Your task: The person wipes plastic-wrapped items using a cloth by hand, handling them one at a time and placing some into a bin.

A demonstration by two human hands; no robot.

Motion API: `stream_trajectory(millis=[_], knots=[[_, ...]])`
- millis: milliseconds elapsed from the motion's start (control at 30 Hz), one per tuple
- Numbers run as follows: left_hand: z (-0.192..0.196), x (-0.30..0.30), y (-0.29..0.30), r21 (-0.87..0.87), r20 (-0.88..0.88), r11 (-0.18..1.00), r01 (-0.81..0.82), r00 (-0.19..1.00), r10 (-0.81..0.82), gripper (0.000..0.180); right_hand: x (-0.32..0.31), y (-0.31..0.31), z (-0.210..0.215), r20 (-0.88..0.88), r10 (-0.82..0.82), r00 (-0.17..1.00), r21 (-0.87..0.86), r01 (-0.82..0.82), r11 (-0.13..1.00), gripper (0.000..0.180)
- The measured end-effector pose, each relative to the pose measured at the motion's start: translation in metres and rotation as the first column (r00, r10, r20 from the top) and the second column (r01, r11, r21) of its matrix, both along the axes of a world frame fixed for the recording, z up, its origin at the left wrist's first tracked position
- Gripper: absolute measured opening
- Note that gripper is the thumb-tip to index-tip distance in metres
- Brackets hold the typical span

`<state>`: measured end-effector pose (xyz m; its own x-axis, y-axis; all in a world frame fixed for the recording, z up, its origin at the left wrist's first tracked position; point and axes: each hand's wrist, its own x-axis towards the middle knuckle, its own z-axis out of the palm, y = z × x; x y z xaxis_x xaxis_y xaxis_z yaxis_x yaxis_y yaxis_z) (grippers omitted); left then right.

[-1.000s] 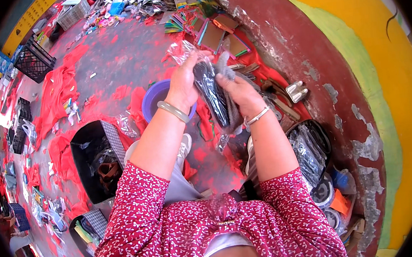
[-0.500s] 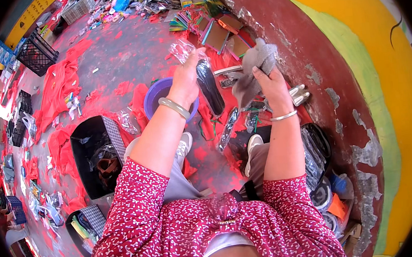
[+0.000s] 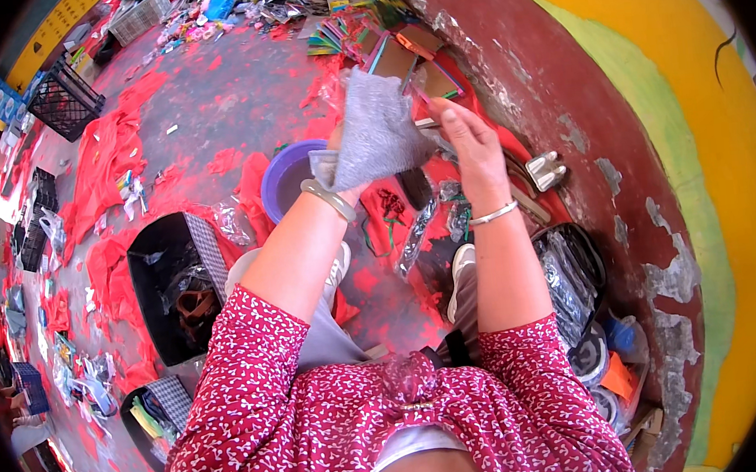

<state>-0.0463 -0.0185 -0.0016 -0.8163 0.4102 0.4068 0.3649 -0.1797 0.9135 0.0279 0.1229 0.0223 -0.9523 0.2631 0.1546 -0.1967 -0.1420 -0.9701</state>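
I hold a grey textured pouch [image 3: 375, 133] up in front of me with both hands. My left hand [image 3: 340, 163] is clenched on its lower left corner, mostly hidden behind the material, and my right hand [image 3: 468, 134] pinches its right edge with the fingers curled in at the top. The pouch hangs in the air above the red-stained floor [image 3: 223, 106], over the purple basin [image 3: 287, 176] that sits just beyond my left knee.

The grip looks thin on both sides, so I judge the pouch could slip from my right fingers if I tug it open too sharply, and it would drop among the red scraps [image 3: 390, 217] and clear wrappers [image 3: 418, 232] below. Whether anything is inside I cannot tell, but loose contents could spill toward the basin or the black bin [image 3: 171, 285] at my left. The wall ledge [image 3: 509, 90] is close to my right hand, and the stacked coloured cards [image 3: 407, 49] there could be knocked off by an elbow swing.
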Motion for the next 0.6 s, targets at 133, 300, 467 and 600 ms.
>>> stream_trajectory(millis=[133,300,467,600], knots=[[0.005,0.025,0.001,0.392,0.443,0.915,0.1,0.851,-0.282,0.028,-0.007,-0.028,-0.023,-0.099,-0.037,0.994,0.433,0.076,0.898,0.054],[0.011,0.019,-0.01,0.54,0.613,0.839,0.072,0.649,-0.45,0.038,0.001,-0.04,-0.014,-0.023,0.013,1.0,0.618,0.004,0.786,0.07],[0.016,0.015,-0.014,0.535,0.5,0.84,0.085,0.77,-0.396,0.043,-0.006,-0.031,-0.018,0.141,0.086,0.986,0.603,-0.154,0.783,0.061],[0.014,0.014,-0.011,0.591,0.438,0.801,0.096,0.796,-0.419,0.043,-0.008,-0.026,-0.015,0.148,0.142,0.979,0.491,-0.197,0.848,0.053]])
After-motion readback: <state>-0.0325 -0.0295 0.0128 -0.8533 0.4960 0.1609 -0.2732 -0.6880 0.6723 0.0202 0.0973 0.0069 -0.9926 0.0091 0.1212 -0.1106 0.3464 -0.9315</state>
